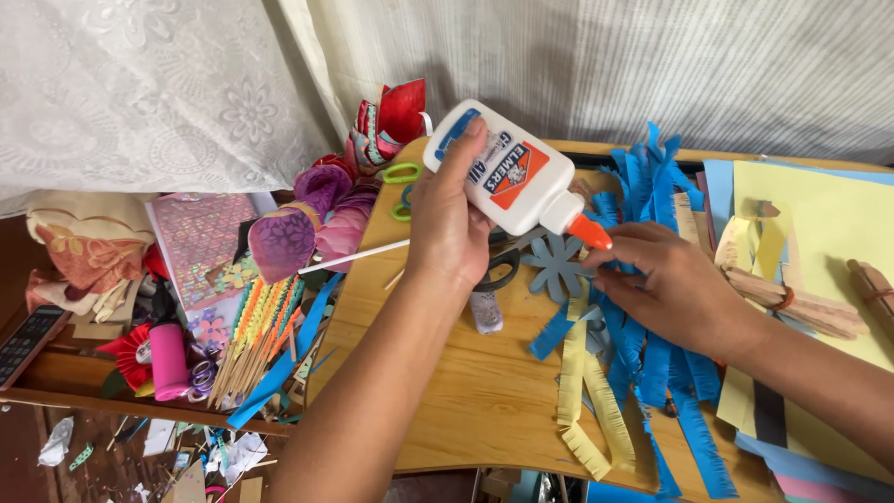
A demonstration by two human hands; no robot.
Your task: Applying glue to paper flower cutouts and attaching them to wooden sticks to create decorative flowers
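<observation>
My left hand (449, 224) grips a white glue bottle (503, 172) with an orange tip, tilted so the tip points down to the right. The tip sits just above a grey-blue paper flower cutout (554, 265). My right hand (675, 284) rests on a pile of blue fringed paper strips (652, 363), its fingertips touching the flower's right edge beside the glue tip. Yellow fringed strips (587, 401) lie below the flower on the wooden table (466, 391).
Black scissors (498, 265) lie under the bottle; green-handled scissors (400, 186) sit farther back. Paper flowers (321, 219), coloured sticks (256, 340), a pink bottle (169, 361) and a phone (28, 340) crowd the left. Yellow paper sheets (829, 233) and wooden sticks (792, 303) lie right.
</observation>
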